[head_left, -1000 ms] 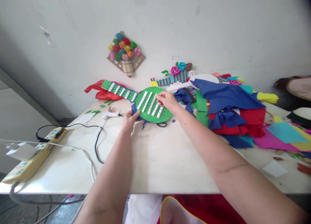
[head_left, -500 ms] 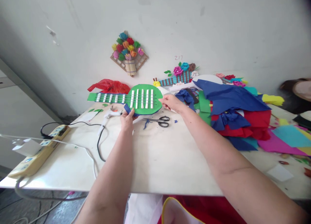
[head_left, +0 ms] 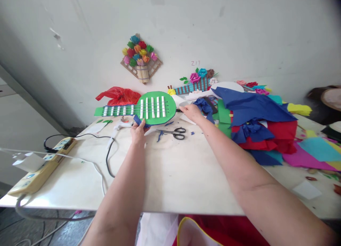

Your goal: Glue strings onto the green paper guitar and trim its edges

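Observation:
My left hand [head_left: 138, 130] grips the lower edge of a green paper guitar [head_left: 170, 105], thumb on the front, holding it tilted up above the table. White paper rolls and thin strings run across its body and neck. A strip of blue crepe paper [head_left: 137, 120] sticks out by the left thumb. My right hand [head_left: 191, 112] is just right of the guitar's rounded end, apart from it, its fingers pinched together; what they hold, if anything, is too small to name. Black scissors [head_left: 179, 133] lie on the table below the guitar. Behind the left hand rests a white glue gun [head_left: 122, 125].
Blue crepe paper [head_left: 258, 105] and red paper [head_left: 283, 130] are heaped at the right. A red plastic bag [head_left: 118, 96] lies behind the guitar neck. A power strip [head_left: 44, 167] with cables stands at the left edge. A paper-flower basket [head_left: 143, 73] hangs on the wall.
My right hand has come off the guitar's rounded end and moved slightly right. The guitar, still in my left hand, has shifted a little left.

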`<state>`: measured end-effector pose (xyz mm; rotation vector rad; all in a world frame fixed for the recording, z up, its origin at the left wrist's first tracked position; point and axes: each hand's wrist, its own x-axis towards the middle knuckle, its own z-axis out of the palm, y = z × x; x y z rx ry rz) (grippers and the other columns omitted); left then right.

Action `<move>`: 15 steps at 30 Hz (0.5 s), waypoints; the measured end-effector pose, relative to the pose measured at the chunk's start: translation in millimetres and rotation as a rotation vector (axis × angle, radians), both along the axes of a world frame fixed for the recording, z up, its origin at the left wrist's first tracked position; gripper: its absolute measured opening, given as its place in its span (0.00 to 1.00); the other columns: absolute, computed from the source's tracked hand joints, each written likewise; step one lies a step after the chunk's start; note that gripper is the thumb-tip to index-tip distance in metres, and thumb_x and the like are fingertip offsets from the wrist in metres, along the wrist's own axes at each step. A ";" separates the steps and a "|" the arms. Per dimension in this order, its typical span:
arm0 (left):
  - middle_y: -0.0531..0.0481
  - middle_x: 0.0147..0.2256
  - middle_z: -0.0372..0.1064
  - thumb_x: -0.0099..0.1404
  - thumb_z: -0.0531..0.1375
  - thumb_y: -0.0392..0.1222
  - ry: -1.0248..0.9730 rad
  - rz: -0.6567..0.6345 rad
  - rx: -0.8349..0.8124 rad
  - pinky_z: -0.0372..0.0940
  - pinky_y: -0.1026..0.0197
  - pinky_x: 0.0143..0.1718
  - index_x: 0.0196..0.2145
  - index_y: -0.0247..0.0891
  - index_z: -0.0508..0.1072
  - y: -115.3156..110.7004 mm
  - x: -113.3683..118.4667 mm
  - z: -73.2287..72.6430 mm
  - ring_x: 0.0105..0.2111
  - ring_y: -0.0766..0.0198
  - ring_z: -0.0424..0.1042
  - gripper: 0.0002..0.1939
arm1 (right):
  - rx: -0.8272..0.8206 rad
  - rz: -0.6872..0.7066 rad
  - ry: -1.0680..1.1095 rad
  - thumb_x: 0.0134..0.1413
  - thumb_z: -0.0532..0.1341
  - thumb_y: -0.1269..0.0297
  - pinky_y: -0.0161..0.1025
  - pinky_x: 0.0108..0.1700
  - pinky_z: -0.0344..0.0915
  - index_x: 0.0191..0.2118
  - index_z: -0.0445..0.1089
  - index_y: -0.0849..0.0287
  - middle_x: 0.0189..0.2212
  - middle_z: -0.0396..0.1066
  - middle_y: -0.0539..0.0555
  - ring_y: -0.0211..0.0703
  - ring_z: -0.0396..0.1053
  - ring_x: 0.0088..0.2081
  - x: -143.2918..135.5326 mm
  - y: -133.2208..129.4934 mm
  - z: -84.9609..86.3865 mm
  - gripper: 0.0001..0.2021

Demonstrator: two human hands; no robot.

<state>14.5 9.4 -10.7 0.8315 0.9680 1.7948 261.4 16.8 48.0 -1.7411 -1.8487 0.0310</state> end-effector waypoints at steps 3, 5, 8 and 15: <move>0.54 0.25 0.67 0.37 0.68 0.46 -0.004 0.000 0.003 0.66 0.61 0.30 0.28 0.34 0.70 0.4 -0.4 -0.8 0.25 0.69 0.67 0.20 | -0.066 -0.139 -0.136 0.53 0.54 0.61 0.38 0.39 0.61 0.37 0.75 0.62 0.40 0.72 0.61 0.49 0.68 0.42 4.0 -2.0 -2.0 0.14; 0.54 0.25 0.67 0.38 0.68 0.45 -0.003 0.004 0.004 0.67 0.61 0.30 0.28 0.34 0.70 1.2 -0.7 -1.7 0.24 0.69 0.67 0.20 | -0.067 -0.145 -0.242 0.47 0.58 0.67 0.41 0.45 0.60 0.45 0.72 0.59 0.50 0.67 0.61 0.52 0.65 0.48 5.4 -3.9 -3.2 0.17; 0.54 0.24 0.67 0.38 0.68 0.46 0.007 0.008 -0.002 0.66 0.61 0.30 0.28 0.34 0.70 2.9 -1.4 -3.1 0.24 0.70 0.67 0.20 | -0.118 -0.103 -0.266 0.47 0.59 0.66 0.43 0.46 0.62 0.47 0.70 0.55 0.51 0.66 0.59 0.53 0.65 0.48 3.2 -6.3 -2.1 0.19; 0.54 0.24 0.66 0.37 0.69 0.47 0.034 -0.038 0.015 0.67 0.61 0.30 0.28 0.34 0.70 1.3 -0.7 -2.1 0.24 0.70 0.66 0.21 | -0.161 -0.077 0.206 0.54 0.55 0.53 0.34 0.31 0.64 0.30 0.72 0.61 0.32 0.74 0.58 0.42 0.71 0.33 -8.3 -7.1 1.8 0.16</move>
